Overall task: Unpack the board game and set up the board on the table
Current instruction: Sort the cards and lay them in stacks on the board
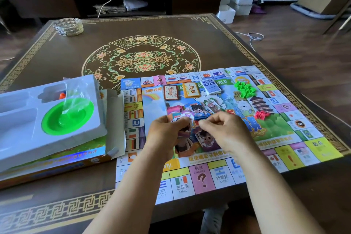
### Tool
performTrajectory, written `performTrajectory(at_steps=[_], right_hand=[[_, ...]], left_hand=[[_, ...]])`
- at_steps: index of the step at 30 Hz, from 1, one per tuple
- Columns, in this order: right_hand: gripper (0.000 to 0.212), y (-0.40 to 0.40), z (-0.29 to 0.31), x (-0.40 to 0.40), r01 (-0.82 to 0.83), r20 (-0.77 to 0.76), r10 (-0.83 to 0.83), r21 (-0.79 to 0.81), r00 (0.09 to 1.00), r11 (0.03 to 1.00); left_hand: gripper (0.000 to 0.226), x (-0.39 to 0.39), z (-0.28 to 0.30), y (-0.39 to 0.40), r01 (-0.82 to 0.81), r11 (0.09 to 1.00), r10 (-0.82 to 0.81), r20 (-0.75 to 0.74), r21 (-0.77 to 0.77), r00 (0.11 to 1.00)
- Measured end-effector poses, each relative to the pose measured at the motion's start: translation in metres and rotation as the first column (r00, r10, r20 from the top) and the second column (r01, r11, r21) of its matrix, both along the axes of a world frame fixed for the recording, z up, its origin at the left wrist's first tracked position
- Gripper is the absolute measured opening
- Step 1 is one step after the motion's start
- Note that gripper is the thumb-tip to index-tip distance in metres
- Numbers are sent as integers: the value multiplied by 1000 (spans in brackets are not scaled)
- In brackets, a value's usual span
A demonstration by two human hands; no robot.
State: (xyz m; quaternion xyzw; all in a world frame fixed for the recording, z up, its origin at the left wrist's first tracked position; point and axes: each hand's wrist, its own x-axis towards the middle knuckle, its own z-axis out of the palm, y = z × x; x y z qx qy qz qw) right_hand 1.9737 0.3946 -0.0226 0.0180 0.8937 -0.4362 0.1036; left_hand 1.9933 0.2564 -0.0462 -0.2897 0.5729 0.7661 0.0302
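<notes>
Below us, our two bare hands meet over the middle of a paper game board (218,119) that lies unfolded and flat on a dark brown table (76,59) patterned with gold borders and a floral medallion. Our left hand (167,131) curls its fingers around a small fan of illustrated character cards (187,138), and our right hand (226,131) pinches the edge of the same cards with thumb and fingertips. Beyond our hands, on the board, sit three decks in a row: a brown deck (171,92), an orange deck (191,90) and a blue-and-white deck (211,86). To their right are a heap of green plastic houses (245,89) and, nearer us, a few red plastic pieces (262,115). Left of the board, touching its edge, the open game box (57,159) holds a white plastic tray (22,129) with a green bowl-shaped piece (67,118) set in it. A glass ashtray (68,26) stands at the table's far left corner.
</notes>
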Motion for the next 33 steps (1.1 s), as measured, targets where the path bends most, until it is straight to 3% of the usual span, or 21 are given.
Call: performTrajectory(at_steps=[5, 7, 11, 15, 22, 26, 29, 33], right_hand=[[19, -19, -8, 6, 18, 131, 13, -234, 991, 972], [20, -16, -7, 3, 73, 135, -40, -253, 990, 965], [18, 6, 4, -4, 91, 19, -89, -80, 996, 993], [22, 14, -3, -7, -35, 75, 24, 144, 997, 989], [21, 10, -11, -10, -69, 70, 51, 284, 996, 956], [13, 5, -6, -7, -23, -31, 25, 81, 999, 996], [14, -8, -6, -1, -36, -4, 36, -82, 999, 996], [23, -20, -12, 3, -19, 25, 22, -103, 999, 995]], left_hand=[[11, 3, 6, 5, 54, 995, -55, 4, 78, 998], [11, 2, 5, 4, 68, 994, -69, 9, 81, 998], [11, -1, 2, -1, 6, 999, -6, 10, 32, 1000], [11, -4, -1, -6, -14, 999, 12, 34, 41, 999], [15, -2, -3, -5, 36, 998, -35, 41, -47, 999], [11, -1, 0, -1, 29, 999, -29, 2, -45, 1000], [13, 0, 0, 1, 26, 999, -27, -5, -35, 1000], [10, 0, 0, 2, 16, 999, -17, -8, -36, 1000]])
